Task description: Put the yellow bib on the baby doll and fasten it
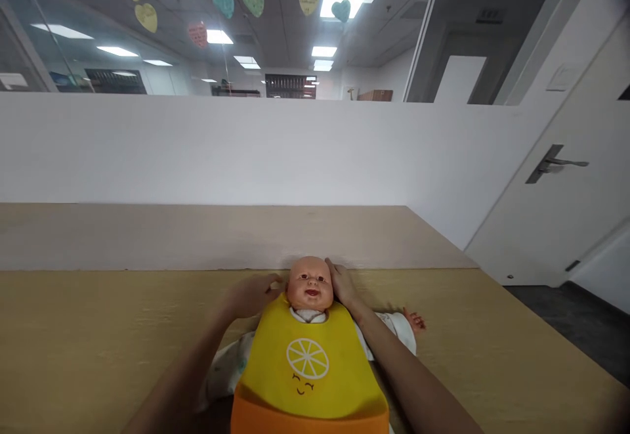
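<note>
A baby doll (pixel 309 284) lies on its back on the wooden table (pixel 98 342), head pointing away from me. It wears a yellow bib (pixel 308 362) with a lemon drawing and an orange pocket at the bottom edge. My left hand (pixel 253 293) is at the left side of the doll's head, fingers curled by the neck; what they grip is hidden. My right hand (pixel 342 284) rests against the right side of the head, fingers lying flat along it. The doll's arm (pixel 413 320) sticks out past my right forearm.
A raised lighter wooden ledge (pixel 197 237) runs behind the table, against a white partition wall (pixel 246 151) topped with glass. A white door (pixel 556 211) with a lever handle stands at the right. The table's right edge drops to dark floor (pixel 581 329).
</note>
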A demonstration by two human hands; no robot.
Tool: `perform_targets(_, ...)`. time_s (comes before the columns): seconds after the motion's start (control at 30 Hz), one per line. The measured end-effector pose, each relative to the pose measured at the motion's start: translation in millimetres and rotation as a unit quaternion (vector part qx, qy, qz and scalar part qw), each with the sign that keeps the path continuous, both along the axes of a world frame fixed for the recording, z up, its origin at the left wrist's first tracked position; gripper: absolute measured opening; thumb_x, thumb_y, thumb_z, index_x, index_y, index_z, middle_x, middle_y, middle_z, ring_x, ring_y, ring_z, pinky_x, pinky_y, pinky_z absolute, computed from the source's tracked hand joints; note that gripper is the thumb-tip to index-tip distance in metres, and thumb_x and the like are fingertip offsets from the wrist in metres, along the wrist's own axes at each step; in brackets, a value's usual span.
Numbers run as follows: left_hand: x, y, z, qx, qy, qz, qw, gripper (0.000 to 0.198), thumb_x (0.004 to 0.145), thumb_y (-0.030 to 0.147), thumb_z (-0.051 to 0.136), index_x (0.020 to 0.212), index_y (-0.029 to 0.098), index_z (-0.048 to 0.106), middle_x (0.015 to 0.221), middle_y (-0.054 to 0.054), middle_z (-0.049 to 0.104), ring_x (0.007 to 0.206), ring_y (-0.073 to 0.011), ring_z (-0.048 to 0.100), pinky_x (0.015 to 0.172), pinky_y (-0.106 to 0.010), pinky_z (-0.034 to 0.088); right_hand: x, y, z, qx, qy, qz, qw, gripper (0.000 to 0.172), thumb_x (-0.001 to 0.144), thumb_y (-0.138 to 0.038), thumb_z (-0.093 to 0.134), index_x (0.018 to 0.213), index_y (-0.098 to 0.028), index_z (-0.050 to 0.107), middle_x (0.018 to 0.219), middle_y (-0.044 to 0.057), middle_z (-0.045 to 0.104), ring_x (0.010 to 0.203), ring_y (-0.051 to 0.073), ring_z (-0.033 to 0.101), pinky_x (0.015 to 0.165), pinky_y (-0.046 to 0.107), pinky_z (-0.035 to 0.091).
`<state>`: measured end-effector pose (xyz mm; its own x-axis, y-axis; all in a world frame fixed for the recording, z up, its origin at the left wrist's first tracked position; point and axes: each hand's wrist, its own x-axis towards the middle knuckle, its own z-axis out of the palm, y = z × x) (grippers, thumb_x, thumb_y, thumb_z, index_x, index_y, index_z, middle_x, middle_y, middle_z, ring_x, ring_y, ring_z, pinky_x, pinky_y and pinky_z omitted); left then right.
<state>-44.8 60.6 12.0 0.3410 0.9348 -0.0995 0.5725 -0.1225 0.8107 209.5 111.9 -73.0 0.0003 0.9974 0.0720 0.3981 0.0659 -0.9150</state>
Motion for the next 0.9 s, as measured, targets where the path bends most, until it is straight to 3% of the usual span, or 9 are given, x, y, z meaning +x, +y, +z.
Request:
perform_targets(0.1, -5.8, -13.8, 2.1, 0.030, 0.087, 0.010, 0.996, 0.031, 0.075, 0.029, 0.063, 0.104, 0.023, 0.073, 0.092, -0.006, 0.073, 0.086, -0.0287, 0.062, 0.081, -0.036, 0.041, 1.0, -5.7, 5.5, 0.030, -0.028, -0.019, 0.999, 0.059, 0.089, -0.060, 0.028, 0.072, -0.014, 0.060, 0.079, 0.010, 0.068, 0.078, 0.022, 0.058, 0.066, 0.028, 0.041)
perform_targets(0.3, 3.6, -49.1, -16.8, 0.047, 0.075, 0.089, 0.992, 0.036, 0.086, 0.046, 0.051, 0.100, 0.019, 0.070, 0.097, -0.014, 0.072, 0.096, -0.0333, 0.064, 0.084, -0.039, 0.043, 26.6, -38.4, 30.5, 0.053, -0.074, -0.045, 0.995, 0.053, 0.091, -0.057, 0.032, 0.084, -0.015, 0.063, 0.083, 0.009, 0.067, 0.069, 0.018, 0.057, 0.065, 0.027, 0.037)
perform_targets(0.47, 20.9, -66.9, -26.8, -0.033, -0.081, 0.118, 0.989, 0.032, 0.076, 0.050, 0.068, 0.088, 0.021, 0.070, 0.096, -0.010, 0.075, 0.100, -0.0317, 0.065, 0.082, -0.034, 0.046, 33.9, -94.6, 37.2, 0.006, -0.175, 0.009, 0.985, 0.065, 0.091, -0.069, 0.030, 0.083, -0.016, 0.068, 0.086, 0.011, 0.070, 0.079, 0.022, 0.063, 0.067, 0.029, 0.036)
perform_targets(0.57, 29.2, -71.5, -19.3, -0.088, -0.128, 0.126, 0.980, 0.032, 0.070, 0.047, 0.074, 0.080, 0.017, 0.069, 0.083, -0.009, 0.075, 0.090, -0.0299, 0.068, 0.073, -0.031, 0.048, 24.9, -116.1, 36.2, 0.032, -0.212, 0.016, 0.977, 0.060, 0.092, -0.065, 0.035, 0.092, -0.018, 0.071, 0.092, 0.011, 0.072, 0.084, 0.024, 0.065, 0.069, 0.029, 0.036)
perform_targets(0.7, 36.4, -83.2, -2.9, -0.083, -0.151, 0.141, 0.975, 0.033, 0.065, 0.039, 0.079, 0.084, 0.014, 0.067, 0.087, -0.010, 0.074, 0.088, -0.0273, 0.067, 0.070, -0.030, 0.048, 16.3, -124.2, 39.8, 0.036, -0.226, 0.005, 0.973, 0.045, 0.091, -0.051, 0.045, 0.093, -0.015, 0.072, 0.093, 0.013, 0.071, 0.084, 0.025, 0.064, 0.067, 0.029, 0.035)
perform_targets(0.9, 40.9, -116.7, 27.2, -0.064, -0.171, 0.176, 0.967, 0.034, 0.065, 0.033, 0.078, 0.086, 0.014, 0.059, 0.085, -0.010, 0.071, 0.089, -0.0263, 0.065, 0.071, -0.030, 0.048, 11.7, -148.3, 64.0, 0.080, -0.221, -0.021, 0.972, 0.039, 0.092, -0.037, 0.039, 0.082, -0.014, 0.069, 0.084, 0.013, 0.069, 0.076, 0.022, 0.059, 0.066, 0.029, 0.033)
